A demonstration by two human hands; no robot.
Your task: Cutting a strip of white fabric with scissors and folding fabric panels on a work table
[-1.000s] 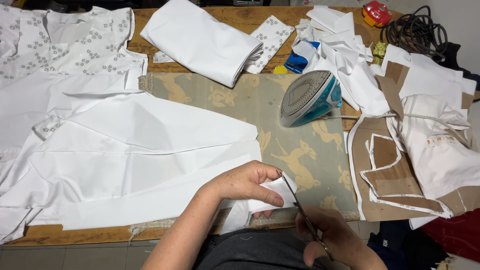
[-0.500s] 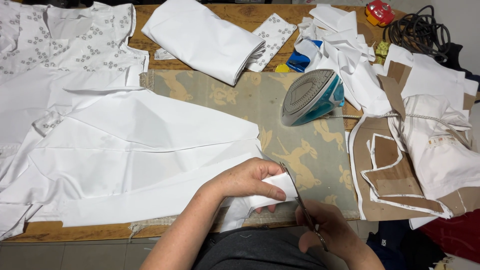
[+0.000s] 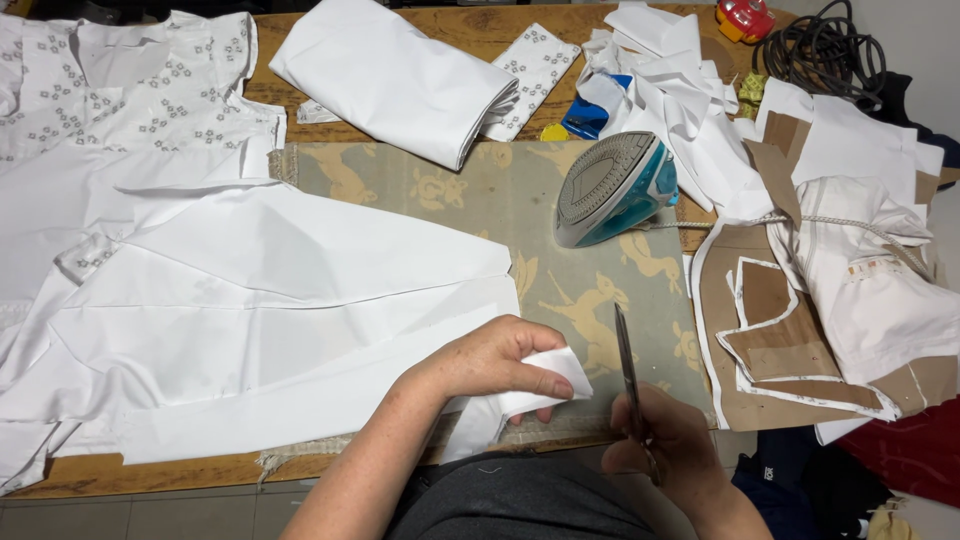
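Head view: small white fabric piece [image 3: 540, 378] pinched in left hand [image 3: 490, 365] at the table's near edge, over the patterned ironing mat [image 3: 520, 210]; right hand [image 3: 665, 440] closed round scissors [image 3: 628, 365], blades now nearly shut and clear of the cloth, where half a second ago they sat closer to it; likely between snips; teal iron [image 3: 615, 188] parked behind, well apart.
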